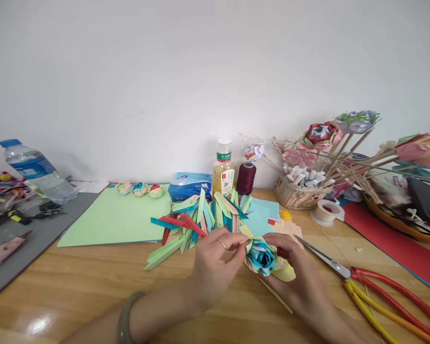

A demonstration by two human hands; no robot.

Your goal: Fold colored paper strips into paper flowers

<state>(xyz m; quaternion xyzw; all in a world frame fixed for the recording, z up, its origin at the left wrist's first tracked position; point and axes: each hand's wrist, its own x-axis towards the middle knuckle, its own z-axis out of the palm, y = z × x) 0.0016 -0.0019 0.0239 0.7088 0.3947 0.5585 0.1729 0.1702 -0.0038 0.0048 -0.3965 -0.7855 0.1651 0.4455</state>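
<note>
A paper flower (pixel 261 257) with blue inner petals and pale green outer ones is held between my two hands, above the wooden table. My right hand (pixel 303 279) cups it from the right, thumb below and fingers above. From the left, my left hand (pixel 220 267) pinches at the flower's upper left edge, thumb and forefinger together; a ring and a bangle show on it. Beneath the flower, a pale stick (pixel 277 296) slants down to the right. Just beyond lies a heap of folded paper strips (pixel 200 215) in green, blue, red and peach.
Scissors (pixel 344 272) with red and yellow handles lie at right, blades toward the flower. Small paper flowers (pixel 139 189) sit on green sheets (pixel 118 220). Behind stand a drink bottle (pixel 224 167), thread spool (pixel 246 179) and basket (pixel 301 193) of flowers. A water bottle (pixel 39 169) leans left.
</note>
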